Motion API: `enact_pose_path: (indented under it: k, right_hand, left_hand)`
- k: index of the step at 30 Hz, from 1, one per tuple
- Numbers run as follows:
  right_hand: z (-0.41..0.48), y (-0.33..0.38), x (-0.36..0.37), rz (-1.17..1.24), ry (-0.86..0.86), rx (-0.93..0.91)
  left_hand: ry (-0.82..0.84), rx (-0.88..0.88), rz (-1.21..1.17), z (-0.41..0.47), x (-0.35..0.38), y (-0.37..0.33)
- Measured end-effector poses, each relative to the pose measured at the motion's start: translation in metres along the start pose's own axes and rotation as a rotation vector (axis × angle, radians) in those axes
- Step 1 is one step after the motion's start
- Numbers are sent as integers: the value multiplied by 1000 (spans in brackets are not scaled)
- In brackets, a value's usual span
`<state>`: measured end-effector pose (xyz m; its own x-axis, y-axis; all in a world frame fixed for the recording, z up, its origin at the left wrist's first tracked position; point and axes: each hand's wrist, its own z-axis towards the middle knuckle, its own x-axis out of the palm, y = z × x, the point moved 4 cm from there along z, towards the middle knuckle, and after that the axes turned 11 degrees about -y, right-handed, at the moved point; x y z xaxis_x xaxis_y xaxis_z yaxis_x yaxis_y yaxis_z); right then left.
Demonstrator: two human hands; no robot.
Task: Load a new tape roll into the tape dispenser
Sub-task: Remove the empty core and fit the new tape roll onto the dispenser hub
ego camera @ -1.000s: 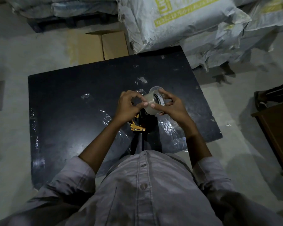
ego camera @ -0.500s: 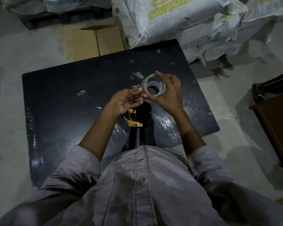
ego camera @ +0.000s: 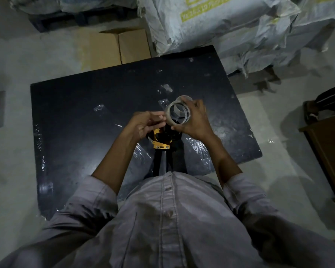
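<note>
2 hands met above the black counter (ego camera: pixel 85 105). The right hand (ego camera: pixel 196 120) had its grip clenched around a clear tape roll (ego camera: pixel 179 113), held on edge in the air with its open core facing the person. The left hand (ego camera: pixel 146 122) pinched at the roll's near rim with curled fingertips. Just beneath both hands, the yellow-and-black tape dispenser (ego camera: pixel 161 142) rested on the counter.
</note>
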<state>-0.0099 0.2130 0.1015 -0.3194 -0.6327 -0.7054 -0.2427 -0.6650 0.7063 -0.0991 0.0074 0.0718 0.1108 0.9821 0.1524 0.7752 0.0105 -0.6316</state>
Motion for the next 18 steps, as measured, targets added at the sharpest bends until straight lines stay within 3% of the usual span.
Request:
enact_pose_path:
  k: [12,18]
  right_hand:
    - [-10,11,16,38,97,33]
    - [-13,11,20,51,122,39]
  left_hand:
    - [-175,493,519,8,-18,2]
    - [-103,574,595,8,-28,1]
